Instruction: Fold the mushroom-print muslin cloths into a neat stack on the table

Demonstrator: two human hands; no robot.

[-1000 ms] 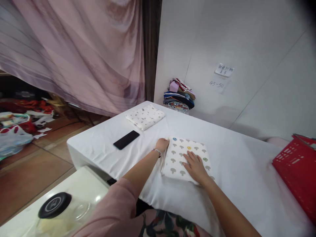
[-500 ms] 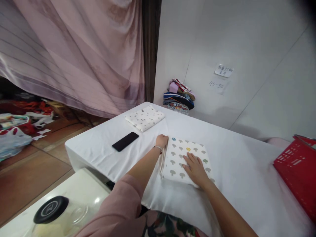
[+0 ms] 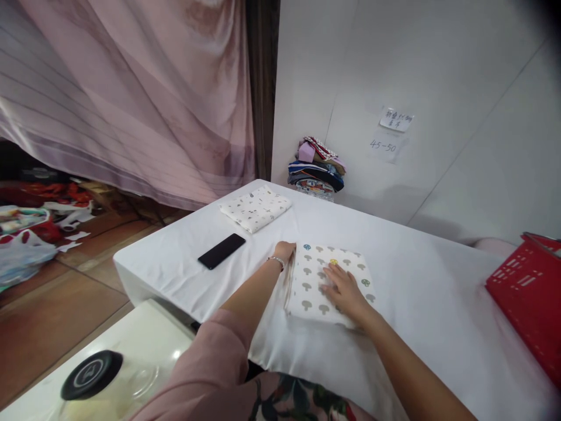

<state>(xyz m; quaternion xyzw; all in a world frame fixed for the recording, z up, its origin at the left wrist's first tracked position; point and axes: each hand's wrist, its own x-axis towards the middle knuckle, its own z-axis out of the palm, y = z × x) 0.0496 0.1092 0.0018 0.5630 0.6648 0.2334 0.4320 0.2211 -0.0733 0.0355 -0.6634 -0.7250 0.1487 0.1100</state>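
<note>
A folded white cloth (image 3: 313,286) printed with grey mushrooms, plus a few blue, yellow and green ones, lies on the white-covered table in front of me. My left hand (image 3: 285,251) is closed at its far left corner, gripping the layered edge; the fingertips are partly hidden. Flat on top of the cloth rests my right hand (image 3: 344,287), its fingers spread. Farther back to the left lies a second folded white cloth (image 3: 256,209) with small dark prints, touched by neither hand.
A black phone (image 3: 222,251) lies left of my left hand. At the right edge stands a red plastic basket (image 3: 528,286). Folded clothes (image 3: 315,166) are stacked by the wall. A jar with a black lid (image 3: 92,374) stands on a white surface (image 3: 160,327) at lower left.
My right hand has slid slightly away from me and left across the mushroom cloth, reaching the yellow mushroom. My left hand stays at the corner.
</note>
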